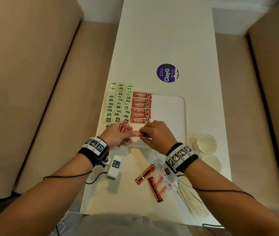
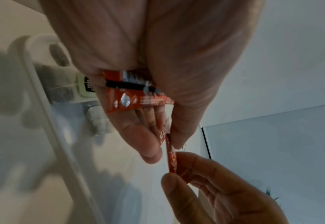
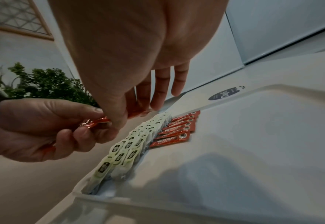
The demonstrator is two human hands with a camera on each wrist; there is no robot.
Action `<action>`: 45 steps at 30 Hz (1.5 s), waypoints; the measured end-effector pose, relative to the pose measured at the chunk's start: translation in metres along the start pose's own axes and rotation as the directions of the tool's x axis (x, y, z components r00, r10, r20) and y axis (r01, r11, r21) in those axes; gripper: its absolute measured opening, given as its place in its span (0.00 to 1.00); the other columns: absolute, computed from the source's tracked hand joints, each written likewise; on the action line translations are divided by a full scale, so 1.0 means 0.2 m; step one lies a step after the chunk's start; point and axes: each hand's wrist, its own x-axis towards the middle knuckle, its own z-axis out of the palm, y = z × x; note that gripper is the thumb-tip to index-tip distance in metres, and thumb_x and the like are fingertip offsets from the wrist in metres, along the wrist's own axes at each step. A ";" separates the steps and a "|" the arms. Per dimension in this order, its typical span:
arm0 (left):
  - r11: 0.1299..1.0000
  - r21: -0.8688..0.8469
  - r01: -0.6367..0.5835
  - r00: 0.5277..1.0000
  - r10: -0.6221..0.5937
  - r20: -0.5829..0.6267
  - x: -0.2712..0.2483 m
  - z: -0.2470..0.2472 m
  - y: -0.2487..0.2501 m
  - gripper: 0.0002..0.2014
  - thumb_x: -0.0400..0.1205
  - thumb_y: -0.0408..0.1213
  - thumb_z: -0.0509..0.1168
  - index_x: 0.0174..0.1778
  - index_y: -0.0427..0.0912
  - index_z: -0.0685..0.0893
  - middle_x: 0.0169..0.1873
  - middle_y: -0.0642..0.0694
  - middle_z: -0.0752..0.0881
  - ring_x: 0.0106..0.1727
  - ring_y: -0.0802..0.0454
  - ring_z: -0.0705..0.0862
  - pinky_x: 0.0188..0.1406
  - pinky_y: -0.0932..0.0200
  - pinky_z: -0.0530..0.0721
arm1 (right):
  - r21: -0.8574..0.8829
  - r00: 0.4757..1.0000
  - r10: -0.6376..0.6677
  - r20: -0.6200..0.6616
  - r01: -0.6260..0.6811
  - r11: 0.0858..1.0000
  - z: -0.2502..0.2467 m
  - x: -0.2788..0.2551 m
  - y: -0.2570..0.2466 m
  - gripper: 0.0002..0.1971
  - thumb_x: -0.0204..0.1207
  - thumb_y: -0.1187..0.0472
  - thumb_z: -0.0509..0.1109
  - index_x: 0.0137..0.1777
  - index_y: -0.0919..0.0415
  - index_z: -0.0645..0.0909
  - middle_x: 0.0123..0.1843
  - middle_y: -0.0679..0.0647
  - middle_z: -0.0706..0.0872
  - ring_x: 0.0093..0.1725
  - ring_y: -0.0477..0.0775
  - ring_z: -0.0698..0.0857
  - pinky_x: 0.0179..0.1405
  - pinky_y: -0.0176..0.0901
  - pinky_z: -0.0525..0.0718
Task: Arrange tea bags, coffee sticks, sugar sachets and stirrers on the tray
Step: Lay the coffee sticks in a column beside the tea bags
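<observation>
A white tray (image 1: 177,116) lies on the table. Green tea bags (image 1: 120,103) fill three columns on its left side, and beside them is a column of several red coffee sticks (image 1: 141,108). My left hand (image 1: 126,133) grips a small bundle of coffee sticks (image 1: 123,126) and pinches the left end of one more stick (image 1: 139,134). My right hand (image 1: 145,133) pinches that stick's right end, just above the tray's near part. The right wrist view shows the shared stick (image 3: 98,121) between both thumbs. In the left wrist view the bundle (image 2: 131,91) lies in my palm.
Two loose coffee sticks (image 1: 145,174), sugar sachets (image 1: 162,186) and wooden stirrers (image 1: 189,196) lie on the table near me. Two paper cups (image 1: 206,143) stand right of the tray. A round sticker (image 1: 167,72) is beyond it. Beige sofas flank the table.
</observation>
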 end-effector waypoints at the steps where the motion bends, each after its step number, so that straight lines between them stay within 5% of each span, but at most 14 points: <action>1: 1.000 0.013 -0.006 1.000 0.006 -0.013 0.00 -0.01 0.00 0.13 0.79 0.33 0.76 0.57 0.37 0.84 0.40 0.38 0.90 0.34 0.48 0.90 0.26 0.62 0.85 | -0.006 1.000 0.027 0.000 -0.027 1.000 0.01 0.01 0.01 0.11 0.79 0.50 0.74 0.57 0.52 0.89 0.48 0.48 0.89 0.45 0.53 0.82 0.50 0.48 0.77; 9: 1.000 0.004 0.007 0.999 -0.007 -0.036 0.03 -0.08 -0.02 0.07 0.81 0.32 0.72 0.53 0.37 0.85 0.45 0.37 0.89 0.31 0.49 0.87 0.27 0.60 0.84 | -0.073 0.967 0.247 0.062 -0.243 0.967 0.14 0.12 0.09 0.11 0.83 0.50 0.69 0.59 0.53 0.88 0.56 0.51 0.89 0.51 0.58 0.83 0.55 0.51 0.77; 45: 1.000 -0.015 0.019 0.999 -0.020 -0.044 0.04 -0.11 -0.02 0.07 0.80 0.31 0.72 0.52 0.39 0.84 0.43 0.39 0.90 0.31 0.49 0.85 0.27 0.60 0.84 | -0.124 0.950 0.298 0.088 -0.286 0.950 0.26 0.19 0.10 0.09 0.84 0.48 0.68 0.55 0.46 0.89 0.53 0.47 0.88 0.51 0.56 0.82 0.54 0.51 0.73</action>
